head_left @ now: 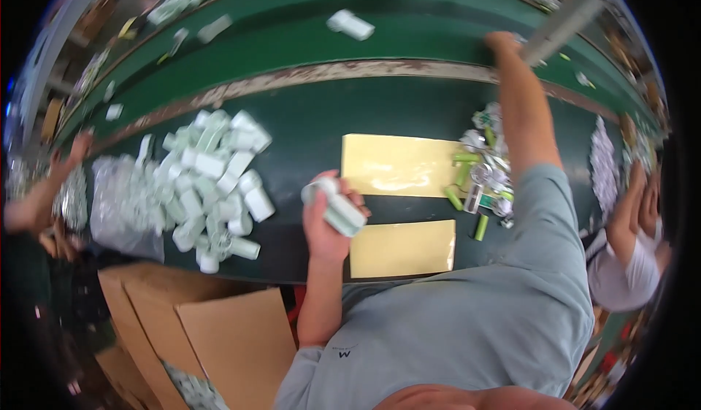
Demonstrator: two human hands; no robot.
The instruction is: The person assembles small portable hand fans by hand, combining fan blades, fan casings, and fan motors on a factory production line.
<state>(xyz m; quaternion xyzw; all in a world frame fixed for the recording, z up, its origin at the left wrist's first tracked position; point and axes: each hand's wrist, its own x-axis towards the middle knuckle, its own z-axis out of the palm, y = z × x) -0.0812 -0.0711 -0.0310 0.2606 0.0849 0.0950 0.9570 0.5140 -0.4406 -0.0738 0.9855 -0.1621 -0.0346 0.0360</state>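
My left hand (330,236) is closed around a white and pale green plastic casing (345,216), which has a rounded head and a blocky handle. It is held above the table's near part, beside two yellow sheets (401,249). My right arm stretches far forward to the green conveyor belt. There my right hand (502,42) is beside a grey metal post, and its fingers are mostly hidden. Left of my left hand lies a large heap of similar white and pale green casings (212,163). Below my right arm is a pile of small silvery and bright green parts (478,173).
More white pieces (352,25) ride on the conveyor belt (292,34). A slanting metal post (566,19) stands at the right. A clear plastic bag (120,205) lies beside the heap. An open cardboard box (237,337) is below the table edge. Other people's arms show at both sides.
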